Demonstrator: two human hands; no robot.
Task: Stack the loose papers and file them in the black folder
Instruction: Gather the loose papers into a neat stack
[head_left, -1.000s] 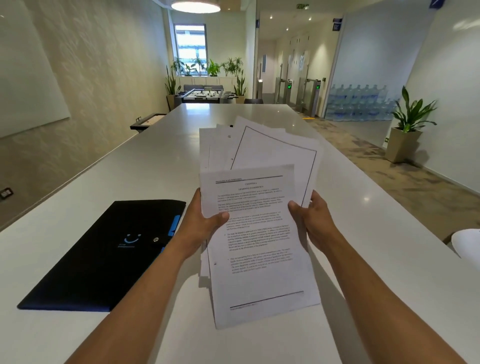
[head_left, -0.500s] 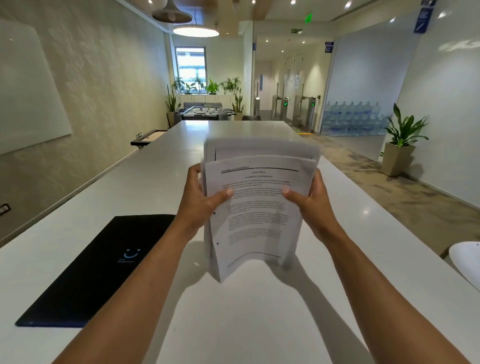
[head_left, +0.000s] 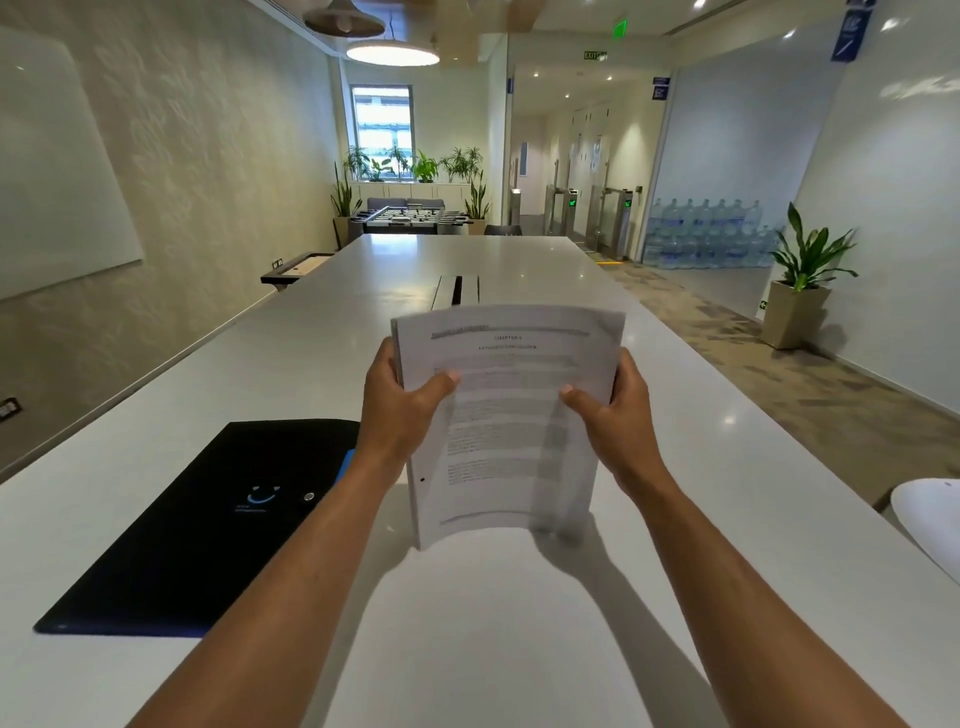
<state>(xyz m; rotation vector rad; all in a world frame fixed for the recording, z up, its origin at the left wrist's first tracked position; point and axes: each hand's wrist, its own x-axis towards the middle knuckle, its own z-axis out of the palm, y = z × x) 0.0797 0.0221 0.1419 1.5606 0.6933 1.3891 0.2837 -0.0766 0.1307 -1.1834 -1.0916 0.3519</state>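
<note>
A stack of printed white papers (head_left: 511, 431) stands nearly upright above the white table (head_left: 519, 649), its edges roughly aligned and its lower part blurred. My left hand (head_left: 400, 410) grips the stack's left edge with the thumb across the front page. On the other side, my right hand (head_left: 615, 415) holds the right edge the same way. The black folder (head_left: 208, 525) lies shut and flat on the table to the left of my left forearm, with a small blue logo and a blue tab at its right edge.
The long table runs away from me, with a cable slot (head_left: 457, 289) in its middle beyond the papers. A white rounded chair back (head_left: 930, 525) pokes in at the right edge. A potted plant (head_left: 802, 280) stands on the floor at the right.
The fanned-out sheets have been gathered into one aligned stack and raised upright between both hands. The view has tilted up a little.
</note>
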